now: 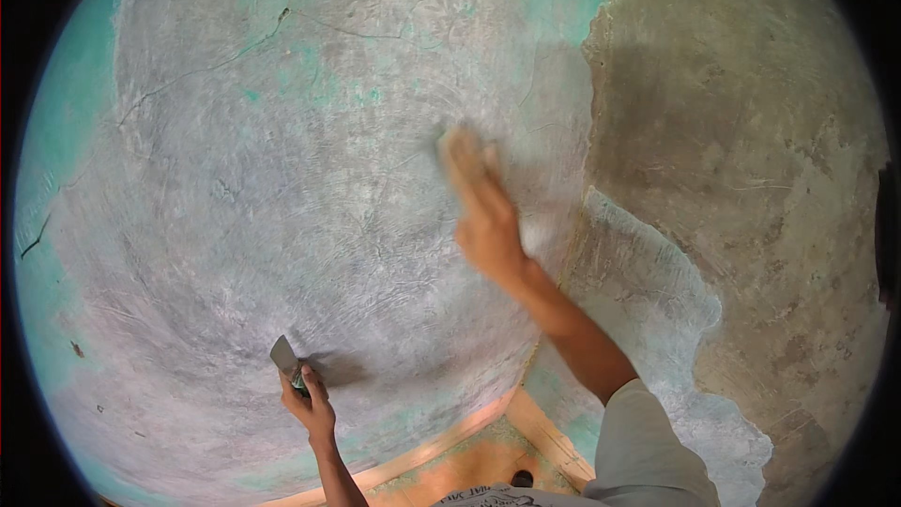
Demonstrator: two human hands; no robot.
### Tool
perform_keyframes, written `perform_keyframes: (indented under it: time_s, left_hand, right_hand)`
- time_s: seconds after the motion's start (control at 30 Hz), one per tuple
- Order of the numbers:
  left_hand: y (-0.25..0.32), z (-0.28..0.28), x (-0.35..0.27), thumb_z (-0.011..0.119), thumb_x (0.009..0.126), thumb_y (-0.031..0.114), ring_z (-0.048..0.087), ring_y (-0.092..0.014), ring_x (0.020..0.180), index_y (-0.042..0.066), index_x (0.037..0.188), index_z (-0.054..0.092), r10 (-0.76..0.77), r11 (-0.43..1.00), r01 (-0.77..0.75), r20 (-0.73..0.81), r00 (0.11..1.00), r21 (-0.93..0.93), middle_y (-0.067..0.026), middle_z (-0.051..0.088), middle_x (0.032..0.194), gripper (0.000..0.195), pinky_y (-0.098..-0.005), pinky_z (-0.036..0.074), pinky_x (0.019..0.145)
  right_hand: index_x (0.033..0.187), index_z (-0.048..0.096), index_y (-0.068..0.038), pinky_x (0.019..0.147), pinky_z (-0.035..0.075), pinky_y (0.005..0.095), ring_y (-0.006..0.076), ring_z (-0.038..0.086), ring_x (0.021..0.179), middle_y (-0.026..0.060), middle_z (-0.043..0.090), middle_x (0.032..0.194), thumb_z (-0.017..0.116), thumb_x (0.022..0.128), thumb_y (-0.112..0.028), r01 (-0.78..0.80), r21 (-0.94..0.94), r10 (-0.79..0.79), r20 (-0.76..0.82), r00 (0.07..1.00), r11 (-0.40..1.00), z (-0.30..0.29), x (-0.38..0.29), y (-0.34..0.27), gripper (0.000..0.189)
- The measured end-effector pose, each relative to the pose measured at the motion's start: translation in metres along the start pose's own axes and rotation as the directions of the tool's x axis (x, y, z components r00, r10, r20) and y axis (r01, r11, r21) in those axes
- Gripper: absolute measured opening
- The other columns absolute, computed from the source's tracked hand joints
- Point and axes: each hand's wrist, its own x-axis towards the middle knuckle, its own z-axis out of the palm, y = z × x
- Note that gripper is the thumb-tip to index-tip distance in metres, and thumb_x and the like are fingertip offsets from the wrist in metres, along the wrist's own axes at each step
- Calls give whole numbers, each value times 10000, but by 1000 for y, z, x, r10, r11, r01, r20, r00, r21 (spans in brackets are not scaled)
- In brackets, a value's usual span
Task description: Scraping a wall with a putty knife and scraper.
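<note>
My left hand (pixel 307 394) grips a metal-bladed scraper (pixel 284 355) by its dark green handle, low at the left, with the blade pointing up beside the wall. My right hand (pixel 486 204) is raised near the middle, blurred, its fingers stretched flat towards the wall (pixel 352 197). Something thin and pale may lie under those fingers, but the blur hides what it is. The wall surface is whitish grey and scuffed, with patches of turquoise paint (pixel 81 98) and several cracks.
A corner runs down right of my right hand; the adjoining wall (pixel 739 155) shows bare brown-grey plaster with a ragged paint edge. At the bottom, an orange-tan baseboard (pixel 422 445) borders the tiled floor (pixel 464 468), which bears greenish debris. A dark rounded thing (pixel 521 479) shows near my shirt.
</note>
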Motion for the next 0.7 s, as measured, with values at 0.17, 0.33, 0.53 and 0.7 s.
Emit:
perform_keyframes:
  time_s: [0.17, 0.33, 0.53, 0.7]
  left_hand:
    - [2, 4, 2, 558, 1107, 241, 406, -28, 511, 64, 971, 567, -20, 1000, 20, 15, 1000, -21, 41, 505, 644, 223, -241, 296, 461]
    - [-5, -3, 2, 587, 1091, 262, 441, -28, 531, 58, 972, 561, -11, 1000, 11, 3, 1000, -3, 32, 541, 658, 237, -234, 320, 475]
    - [-9, -5, 4, 576, 1096, 248, 433, -24, 516, 60, 970, 578, -23, 1000, 24, 48, 999, -13, 40, 534, 657, 227, -225, 313, 457]
    - [-9, -15, 7, 590, 1089, 245, 442, -20, 515, 52, 1021, 566, -32, 999, 37, 151, 988, -33, 35, 547, 668, 206, -219, 336, 458]
  right_hand:
    - [1587, 347, 33, 1246, 326, 484, 455, 349, 1504, 263, 365, 1631, 485, 796, 210, -154, -87, 139, -159, 977, 984, -31, 68, 76, 823]
    - [1620, 309, -4, 1214, 380, 424, 410, 334, 1523, 293, 314, 1645, 433, 793, 205, -154, -75, 138, -178, 974, 985, 9, 52, 41, 862]
    - [1578, 329, 96, 1243, 342, 504, 466, 309, 1531, 287, 326, 1649, 466, 780, 234, -164, -7, 164, -15, 986, 986, 61, -63, -53, 821]
    - [1573, 376, 62, 1250, 336, 499, 449, 338, 1524, 266, 350, 1643, 468, 759, 253, -129, 0, 129, -74, 989, 992, 52, -1, -46, 841]
